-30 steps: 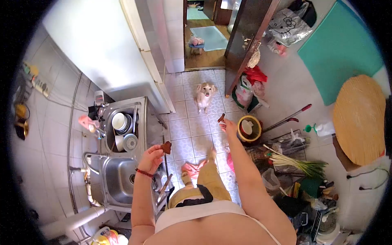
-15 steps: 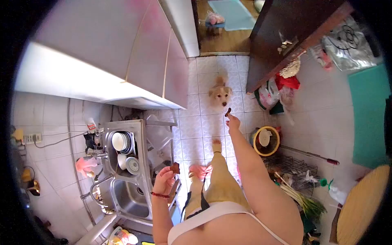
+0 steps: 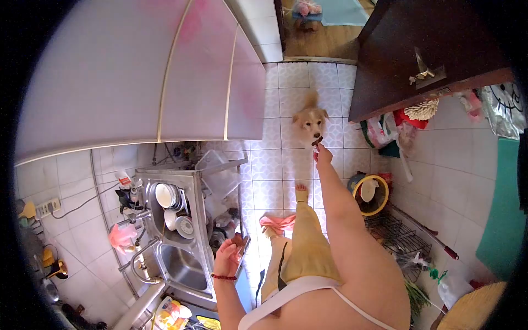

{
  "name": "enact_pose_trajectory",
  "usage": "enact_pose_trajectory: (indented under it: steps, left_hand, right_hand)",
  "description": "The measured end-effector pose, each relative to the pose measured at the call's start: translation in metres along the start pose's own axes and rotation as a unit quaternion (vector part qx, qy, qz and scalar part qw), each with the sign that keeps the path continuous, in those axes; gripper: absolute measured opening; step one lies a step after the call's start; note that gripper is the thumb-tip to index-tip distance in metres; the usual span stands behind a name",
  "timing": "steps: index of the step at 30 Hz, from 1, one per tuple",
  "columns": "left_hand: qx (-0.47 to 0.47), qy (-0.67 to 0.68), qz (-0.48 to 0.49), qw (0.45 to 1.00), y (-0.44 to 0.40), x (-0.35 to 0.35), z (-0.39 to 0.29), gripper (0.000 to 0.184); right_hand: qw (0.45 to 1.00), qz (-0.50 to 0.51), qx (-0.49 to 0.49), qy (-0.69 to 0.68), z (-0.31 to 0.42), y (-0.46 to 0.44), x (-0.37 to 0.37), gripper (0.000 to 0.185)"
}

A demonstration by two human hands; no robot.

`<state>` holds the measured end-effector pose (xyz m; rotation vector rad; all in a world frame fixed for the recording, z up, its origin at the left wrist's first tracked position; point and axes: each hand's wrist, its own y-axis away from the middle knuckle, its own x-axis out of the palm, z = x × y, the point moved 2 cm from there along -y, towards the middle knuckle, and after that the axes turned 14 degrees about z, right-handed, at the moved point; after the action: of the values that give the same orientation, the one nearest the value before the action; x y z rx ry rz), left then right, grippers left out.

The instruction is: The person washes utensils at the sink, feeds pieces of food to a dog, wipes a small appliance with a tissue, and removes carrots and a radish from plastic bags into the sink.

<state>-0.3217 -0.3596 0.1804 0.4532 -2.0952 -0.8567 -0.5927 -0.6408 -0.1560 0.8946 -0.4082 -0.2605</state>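
My right hand [image 3: 323, 154] reaches far forward over the tiled floor, its fingers closed on a small dark brown piece [image 3: 317, 141]. That piece is just below the nose of a light tan dog [image 3: 312, 122], which faces me; whether they touch I cannot tell. My left hand [image 3: 225, 258], with a red bead bracelet [image 3: 224, 277] at the wrist, is beside the sink counter's edge. Its fingers pinch another reddish-brown piece [image 3: 238, 240].
Left is a metal double sink [image 3: 183, 266] with stacked bowls [image 3: 166, 195], under pinkish cabinets [image 3: 195, 82]. A dark door [image 3: 434, 44] stands open at upper right. A yellow-rimmed bucket [image 3: 386, 195] and wire rack [image 3: 399, 236] are on the right. A pink cloth [image 3: 279, 222] lies near my feet.
My right hand has reached further forward with its piece, and the dog's muzzle is now close to it. My left hand has lowered slightly beside the counter. The view has shifted.
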Motion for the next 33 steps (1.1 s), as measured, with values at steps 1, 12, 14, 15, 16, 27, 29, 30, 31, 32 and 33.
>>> enact_pose_trajectory:
  steps: [1, 12, 14, 15, 16, 27, 29, 30, 31, 32, 33]
  left_hand:
    - [0.003, 0.005, -0.003, 1.000, 0.000, 0.002, -0.001, 0.023]
    - [-0.002, 0.008, -0.027, 1.000, -0.005, 0.003, -0.003, 0.026]
    - [0.001, 0.006, -0.030, 1.000, -0.005, 0.005, -0.003, 0.025]
    - [0.001, 0.010, -0.026, 1.000, -0.005, 0.004, -0.003, 0.025]
    - [0.001, 0.014, -0.023, 1.000, -0.005, 0.002, 0.000, 0.024]
    - [0.007, 0.026, -0.029, 0.999, -0.006, 0.010, 0.002, 0.024]
    - [0.008, 0.026, -0.032, 0.999, -0.007, 0.015, 0.002, 0.024]
    - [0.010, 0.029, -0.024, 0.999, -0.007, 0.013, 0.003, 0.024]
    - [0.012, 0.032, -0.016, 0.999, -0.006, 0.011, 0.005, 0.024]
    - [0.013, 0.034, -0.008, 0.999, -0.006, 0.010, 0.005, 0.024]
    - [0.016, 0.034, -0.007, 0.999, -0.006, 0.011, 0.005, 0.024]
  right_hand:
    - [1.000, 0.007, 0.000, -0.001, 0.000, -0.005, 0.001, 0.022]
    - [1.000, -0.006, 0.002, -0.003, 0.006, -0.024, 0.012, 0.022]
    - [1.000, -0.003, 0.023, -0.020, 0.006, -0.027, 0.012, 0.019]
    - [0.999, -0.001, 0.030, -0.029, 0.007, -0.029, 0.013, 0.019]
    - [0.999, 0.001, 0.038, -0.039, 0.007, -0.030, 0.012, 0.019]
    - [0.999, 0.012, 0.027, -0.037, 0.009, -0.034, 0.015, 0.020]
    - [0.999, 0.006, 0.039, -0.027, 0.011, -0.033, 0.018, 0.020]
    - [0.999, 0.000, 0.047, -0.021, 0.013, -0.033, 0.019, 0.019]
    - [0.998, -0.006, 0.055, -0.015, 0.013, -0.035, 0.018, 0.019]
    - [0.999, -0.001, 0.045, -0.026, 0.012, -0.037, 0.018, 0.019]
    - [0.999, 0.003, 0.036, -0.036, 0.010, -0.037, 0.018, 0.019]
